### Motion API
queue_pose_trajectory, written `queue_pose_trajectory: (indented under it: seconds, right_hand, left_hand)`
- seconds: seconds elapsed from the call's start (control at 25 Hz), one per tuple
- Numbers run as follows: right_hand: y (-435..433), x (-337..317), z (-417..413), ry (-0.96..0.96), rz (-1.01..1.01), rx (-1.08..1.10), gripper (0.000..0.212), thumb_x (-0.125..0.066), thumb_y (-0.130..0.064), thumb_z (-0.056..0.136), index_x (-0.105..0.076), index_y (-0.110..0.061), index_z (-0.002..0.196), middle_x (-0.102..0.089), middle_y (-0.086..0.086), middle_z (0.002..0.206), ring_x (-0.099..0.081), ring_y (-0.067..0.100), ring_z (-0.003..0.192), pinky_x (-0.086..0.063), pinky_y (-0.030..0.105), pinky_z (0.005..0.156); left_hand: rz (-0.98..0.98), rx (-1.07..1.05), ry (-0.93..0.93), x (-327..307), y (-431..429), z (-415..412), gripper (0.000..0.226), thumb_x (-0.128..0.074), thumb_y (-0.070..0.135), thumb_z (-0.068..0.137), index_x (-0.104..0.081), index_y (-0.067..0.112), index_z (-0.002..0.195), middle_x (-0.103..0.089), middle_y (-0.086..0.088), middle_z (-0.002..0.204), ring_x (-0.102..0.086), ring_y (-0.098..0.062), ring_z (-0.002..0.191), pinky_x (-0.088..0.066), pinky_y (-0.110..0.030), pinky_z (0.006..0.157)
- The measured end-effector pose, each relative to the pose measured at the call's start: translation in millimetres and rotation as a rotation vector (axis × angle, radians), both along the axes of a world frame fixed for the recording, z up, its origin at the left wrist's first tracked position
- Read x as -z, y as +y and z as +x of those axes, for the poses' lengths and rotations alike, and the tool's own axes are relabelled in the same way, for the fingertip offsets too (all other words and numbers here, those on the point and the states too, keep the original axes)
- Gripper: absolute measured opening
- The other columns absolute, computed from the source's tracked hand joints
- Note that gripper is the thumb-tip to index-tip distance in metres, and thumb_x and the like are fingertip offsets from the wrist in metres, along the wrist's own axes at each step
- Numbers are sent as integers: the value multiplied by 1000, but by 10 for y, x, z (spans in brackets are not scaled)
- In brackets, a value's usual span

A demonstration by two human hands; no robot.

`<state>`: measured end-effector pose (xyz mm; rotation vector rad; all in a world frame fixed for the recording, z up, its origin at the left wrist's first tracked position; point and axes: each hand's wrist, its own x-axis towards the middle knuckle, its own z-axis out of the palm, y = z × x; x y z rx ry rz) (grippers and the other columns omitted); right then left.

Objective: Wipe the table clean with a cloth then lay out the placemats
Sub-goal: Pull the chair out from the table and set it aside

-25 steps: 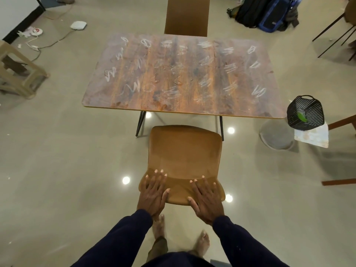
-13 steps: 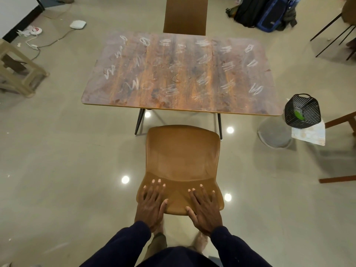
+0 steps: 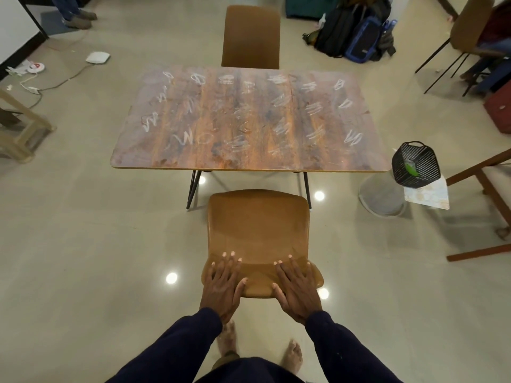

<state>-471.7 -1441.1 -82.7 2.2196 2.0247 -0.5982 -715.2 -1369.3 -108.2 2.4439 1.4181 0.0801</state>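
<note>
Left hand (image 3: 221, 286): laid flat, fingers spread, on the top edge of the near chair's (image 3: 257, 230) backrest; it holds nothing.
Right hand (image 3: 297, 287): likewise flat and spread on the same edge, just right of the left hand, with nothing in it.
Near chair: tan, its seat facing the worktop (image 3: 249, 120) and its front edge close to the worktop's near side, not tucked under it.
Worktop: rectangular wood-grain top on thin black legs, covered across its whole surface in white scribble marks; nothing stands on it.
Far chair (image 3: 250, 37): same tan colour, standing at the worktop's far side, its backrest rising above the far edge.
Basket (image 3: 416, 165): black slatted basket to the right of the worktop, tilted, with something green inside; whether that is the cloth cannot be told.
Placemats (image 3: 427, 195): a pale patterned sheet lies under the basket and a round grey mat (image 3: 381, 195) sits just left of it, both off the worktop's right corner; what supports them is unclear.
Floor (image 3: 83, 230): glossy beige tiles with bright light reflections; the person's bare feet (image 3: 228, 338) stand behind the near chair.
Sleeves (image 3: 177, 346): dark navy, reaching the wrists.
Backpacks (image 3: 356, 31): a dark cluster on the floor beyond the worktop, at upper right.
</note>
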Motion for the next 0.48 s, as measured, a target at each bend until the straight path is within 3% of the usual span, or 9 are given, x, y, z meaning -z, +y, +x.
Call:
queue_pose_trajectory:
  seconds: [0.2, 0.48]
  right_hand:
    - [15, -47, -66, -8, -7, 10, 58, -36, -52, 104, -62, -17, 143, -64, 5, 146, -54, 35, 143, -38, 72, 114]
    - [-12, -87, -72, 30, 53, 38, 61, -26, -51, 110, -50, -13, 151, -58, 9, 153, -52, 34, 145, -39, 68, 116]
  left_hand:
    - [10, 41, -6, 20, 31, -60, 62, -13, 49, 115, -41, 14, 159, -44, -13, 165, -27, -29, 156, -19, -49, 124]
    - [-55, 65, -45, -6, 34, 27, 63, -14, 49, 115, -42, 10, 156, -50, -17, 160, -50, -37, 148, -42, -58, 119]
